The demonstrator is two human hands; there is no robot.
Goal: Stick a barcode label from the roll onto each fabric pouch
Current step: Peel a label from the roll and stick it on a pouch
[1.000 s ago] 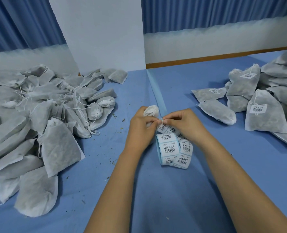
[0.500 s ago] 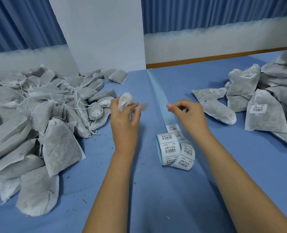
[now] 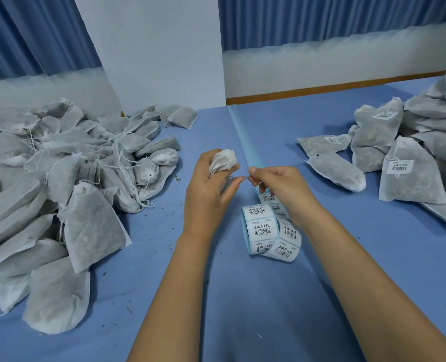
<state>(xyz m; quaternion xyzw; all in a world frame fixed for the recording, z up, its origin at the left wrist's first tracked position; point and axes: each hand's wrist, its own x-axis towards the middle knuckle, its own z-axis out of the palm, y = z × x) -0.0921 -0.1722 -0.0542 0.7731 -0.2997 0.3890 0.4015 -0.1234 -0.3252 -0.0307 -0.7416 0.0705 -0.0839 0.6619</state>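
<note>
Left hand (image 3: 206, 190) fingers grip a bunched fabric pouch (image 3: 223, 160) above the tabletop (image 3: 242, 296); right hand (image 3: 282, 186) fingers pinch the backing strip (image 3: 245, 137) just beyond the label roll (image 3: 261, 228); on such crumpled cloth a label may crease or lift unless flattened first.

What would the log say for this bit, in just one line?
left hand grips white pouch | right hand pinching, contents unclear | label roll lies on table
</note>
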